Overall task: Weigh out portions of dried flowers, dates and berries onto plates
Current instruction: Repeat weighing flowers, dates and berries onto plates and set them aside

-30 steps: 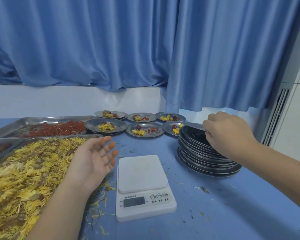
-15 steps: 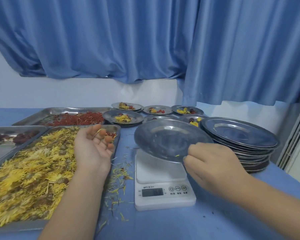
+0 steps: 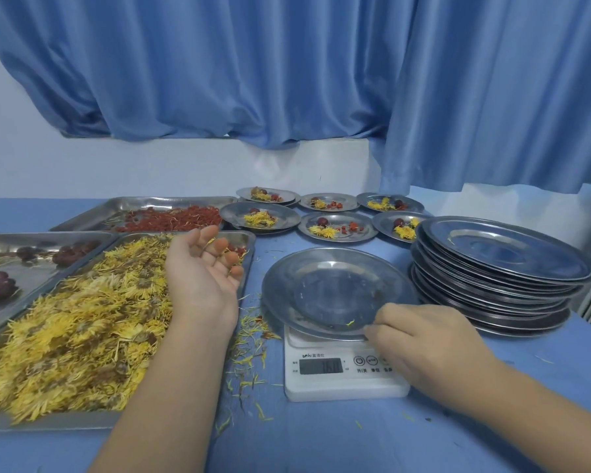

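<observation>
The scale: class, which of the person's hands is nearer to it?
Right. The right hand holds the plate resting on the scale; the left hand hovers apart to its left, over the flower tray.

The blue table point(image 3: 321, 438) is carrying three steel trays on its left side: the flower tray point(image 3: 48, 423) nearest the front edge, the date tray point(image 3: 31, 283) at the left edge, and the berry tray point(image 3: 171, 200) toward the far edge. Six filled plates point(image 3: 342, 218) are sitting in two rows along the far edge. A stack of empty plates point(image 3: 492, 285) is standing at the right edge, and a white scale point(image 3: 342, 380) is sitting near the middle, with loose petals point(image 3: 249, 353) lying just left of it
</observation>
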The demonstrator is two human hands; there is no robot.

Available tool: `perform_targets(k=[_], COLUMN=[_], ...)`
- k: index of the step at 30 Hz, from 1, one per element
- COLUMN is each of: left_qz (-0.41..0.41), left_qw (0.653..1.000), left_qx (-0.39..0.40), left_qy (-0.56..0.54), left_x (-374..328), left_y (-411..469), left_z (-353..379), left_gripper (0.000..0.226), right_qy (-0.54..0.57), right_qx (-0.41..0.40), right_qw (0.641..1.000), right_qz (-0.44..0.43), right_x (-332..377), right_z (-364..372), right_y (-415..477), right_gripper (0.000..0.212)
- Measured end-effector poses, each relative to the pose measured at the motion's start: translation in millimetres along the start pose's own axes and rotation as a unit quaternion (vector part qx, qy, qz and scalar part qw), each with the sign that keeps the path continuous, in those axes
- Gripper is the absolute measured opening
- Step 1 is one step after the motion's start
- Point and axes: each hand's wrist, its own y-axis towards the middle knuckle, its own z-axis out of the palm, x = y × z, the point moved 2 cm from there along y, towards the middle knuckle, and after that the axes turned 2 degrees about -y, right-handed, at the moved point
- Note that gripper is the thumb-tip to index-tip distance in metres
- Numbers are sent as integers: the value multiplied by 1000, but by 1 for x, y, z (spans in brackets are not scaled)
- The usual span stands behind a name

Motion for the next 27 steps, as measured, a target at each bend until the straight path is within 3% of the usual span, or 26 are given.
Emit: perform_targets(k=[4, 8, 11, 19, 24, 27], left_qz=[1, 0, -3, -4, -7, -10], left_qw=[1000, 1000, 1000, 1000, 999, 998], left_qx=[4, 10, 15, 16, 30, 30], left_qy=[4, 9, 14, 26, 39, 52], left_x=[1, 2, 4, 2, 3, 2], left_y=[1, 2, 2, 1, 0, -1], left_z=[0, 0, 0, -1, 0, 2], left_gripper=[21, 21, 21, 21, 21, 21], right_qy=[56, 75, 112, 213, 245, 245], right_qx=[-6, -13, 32, 98, 132, 168], right_qw=[998, 995, 987, 937, 925, 926], right_qz=[28, 63, 108, 260, 257, 231], right_x=[1, -3, -4, -7, -10, -11], right_z=[-9, -18, -18, -5, -6, -10], right_y=[-17, -41, -47, -39, -40, -40], right_gripper=[8, 27, 32, 20, 18, 31])
